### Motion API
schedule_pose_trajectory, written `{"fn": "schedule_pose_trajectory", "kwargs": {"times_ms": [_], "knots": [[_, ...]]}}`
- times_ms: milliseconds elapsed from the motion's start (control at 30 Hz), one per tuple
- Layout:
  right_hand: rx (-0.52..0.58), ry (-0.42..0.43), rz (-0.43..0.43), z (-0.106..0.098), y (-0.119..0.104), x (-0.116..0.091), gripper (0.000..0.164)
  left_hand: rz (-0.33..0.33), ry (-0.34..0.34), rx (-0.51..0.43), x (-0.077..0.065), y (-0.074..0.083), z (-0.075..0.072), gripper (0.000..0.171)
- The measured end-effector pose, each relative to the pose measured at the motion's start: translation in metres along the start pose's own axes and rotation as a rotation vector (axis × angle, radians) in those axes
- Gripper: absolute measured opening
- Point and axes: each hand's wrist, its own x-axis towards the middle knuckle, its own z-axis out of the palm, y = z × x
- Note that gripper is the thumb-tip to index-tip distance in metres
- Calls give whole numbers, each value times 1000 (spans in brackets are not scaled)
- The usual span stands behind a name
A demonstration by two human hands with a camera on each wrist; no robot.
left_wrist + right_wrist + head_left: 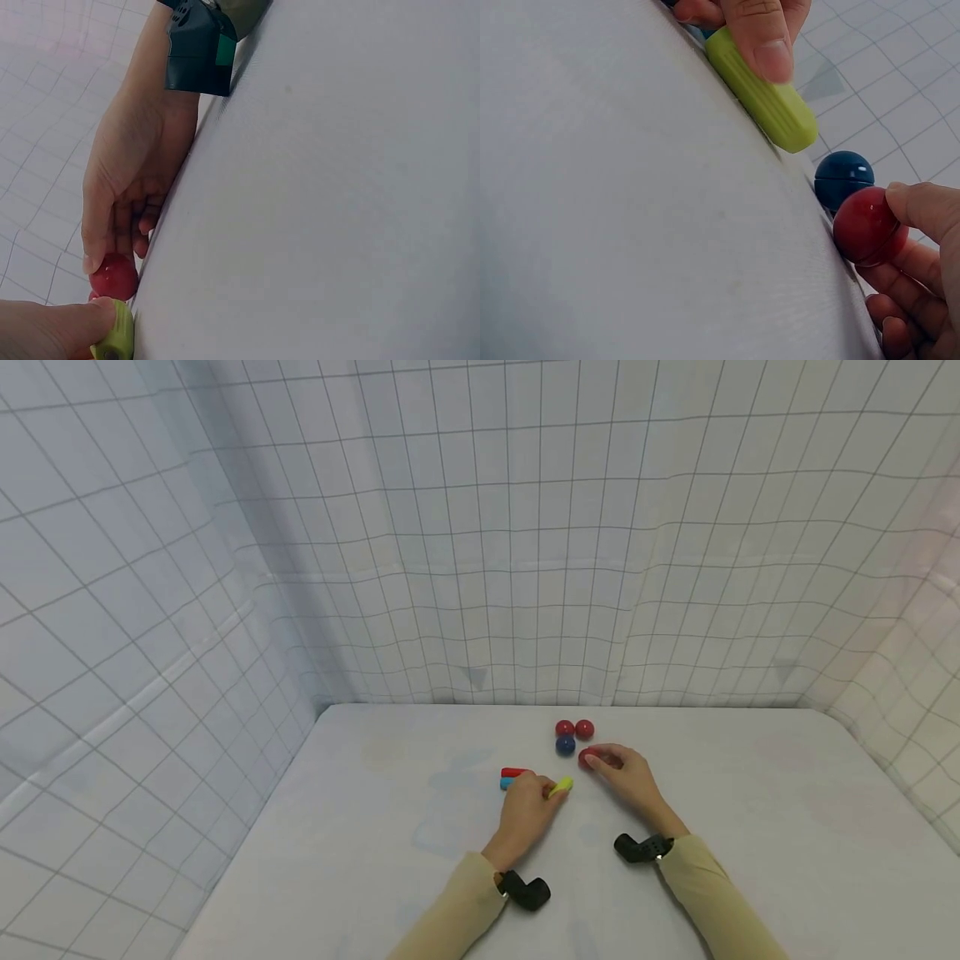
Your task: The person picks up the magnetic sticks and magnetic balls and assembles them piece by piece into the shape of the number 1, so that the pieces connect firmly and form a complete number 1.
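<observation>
My left hand (523, 814) pinches a yellow-green ridged stick (787, 120) between thumb and fingers, just above or on the table; which, I cannot tell. To the right, my right hand (632, 779) holds a red ball (864, 229) with a groove around it, the thumb on one side and fingers on the other. A dark blue ball (566, 745) lies just beyond the held one. Behind it sit two more red balls (585, 728), side by side. Next to the left hand lie a red stick (513, 772) and a light blue stick (506, 783), partly hidden by that hand.
The white table (360, 827) reaches out on both sides of the hands. White grid-patterned curtains (517, 568) hang behind it and along its sides. Each wrist wears a black camera (527, 893) on a strap.
</observation>
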Motion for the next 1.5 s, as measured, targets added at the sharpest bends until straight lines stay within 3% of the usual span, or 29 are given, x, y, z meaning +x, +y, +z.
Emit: {"fn": "schedule_pose_trajectory", "kwargs": {"times_ms": [467,1067,1500], "knots": [[15,12,-10,0,0,1,36,39,36,26,3,3,9,24],[-20,-5,-77,-1,1,1,28,26,41,-4,6,7,16,26],[-16,-10,-110,-2,1,1,28,88,98,-9,9,5,21,24]]}}
